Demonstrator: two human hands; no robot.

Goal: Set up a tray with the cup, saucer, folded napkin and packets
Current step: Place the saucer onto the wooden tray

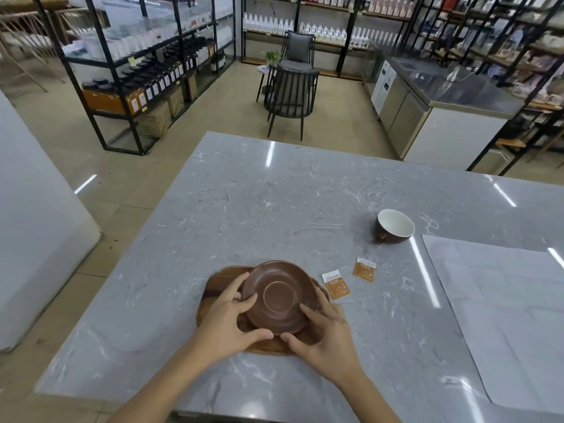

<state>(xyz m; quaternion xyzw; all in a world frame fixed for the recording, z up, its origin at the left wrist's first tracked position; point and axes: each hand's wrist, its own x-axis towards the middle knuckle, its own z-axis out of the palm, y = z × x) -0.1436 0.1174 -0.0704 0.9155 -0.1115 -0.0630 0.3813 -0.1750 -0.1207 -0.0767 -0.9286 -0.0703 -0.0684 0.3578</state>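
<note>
Brown and glazed, the saucer (pixel 279 297) sat between my hands over the wooden tray (pixel 213 288), tilted a little toward me. To do it well, I judged I should lower it level and centred, leaving room for the rest. My left hand (pixel 227 320) and right hand (pixel 325 334) were half open, fingertips on its rim. The two packets (pixel 335 283) lay just right of the tray on the bench (pixel 274 193), the cup (pixel 394 226) farther off.

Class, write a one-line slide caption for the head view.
Both hands hold a brown saucer over the wooden tray; cup and packets wait on the table.
</note>
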